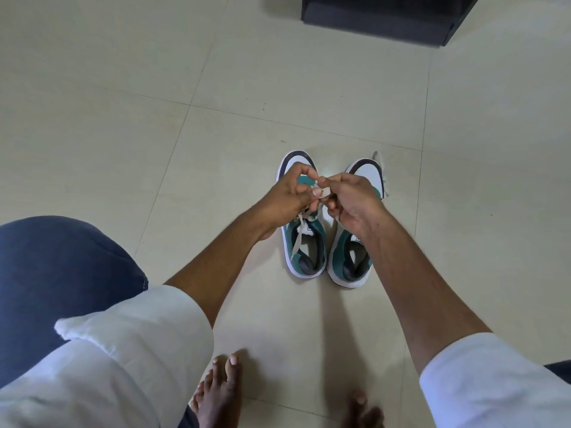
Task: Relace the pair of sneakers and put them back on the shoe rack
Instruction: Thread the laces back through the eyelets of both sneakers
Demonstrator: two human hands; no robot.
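Observation:
Two green, white and grey sneakers stand side by side on the tiled floor, toes pointing away from me. Over the left sneaker [306, 248] my left hand [289, 199] and my right hand [352, 200] meet, both pinching its white lace [299, 234]. One loose end of that lace hangs down over the shoe's tongue. The right sneaker [349, 257] sits under my right wrist, and a strip of white lace [383, 174] trails beside its toe. My fingers hide the eyelets and the middle of both shoes.
A dark box-like piece of furniture [380, 20] stands on the floor at the top right. My bare feet [219, 393] are at the bottom, my knee in blue trousers [61, 273] at the left. Pale floor tiles [123, 103] stretch all around.

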